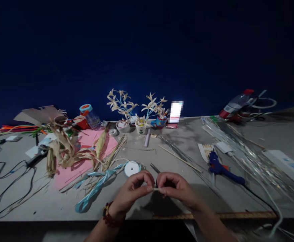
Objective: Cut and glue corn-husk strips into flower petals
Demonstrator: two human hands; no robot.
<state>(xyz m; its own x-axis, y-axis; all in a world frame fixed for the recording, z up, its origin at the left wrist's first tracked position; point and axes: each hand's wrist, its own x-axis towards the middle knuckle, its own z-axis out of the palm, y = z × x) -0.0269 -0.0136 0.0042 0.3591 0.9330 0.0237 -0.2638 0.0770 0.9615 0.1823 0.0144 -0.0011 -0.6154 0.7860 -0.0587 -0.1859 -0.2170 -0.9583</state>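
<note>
My left hand [133, 191] and my right hand [178, 189] meet over the front of the grey table [162, 158]. Both pinch the ends of a small pale strip [156, 189] held between thumbs and forefingers. A beaded bracelet [108, 215] circles my left wrist. Just beyond the hands lie a white tape roll [132, 168] and small scissors [155, 167]. A light blue ribbon [96, 185] trails to the left of my left hand.
Dried husk leaves [66, 151] lie on pink paper [86, 154] at left. A blue glue gun [221, 167] and thin wires [240, 154] are at right. Cups with husk flowers [137, 107] stand at the back. A wooden ruler [212, 215] lines the front edge. Black cables [13, 174] loop at left.
</note>
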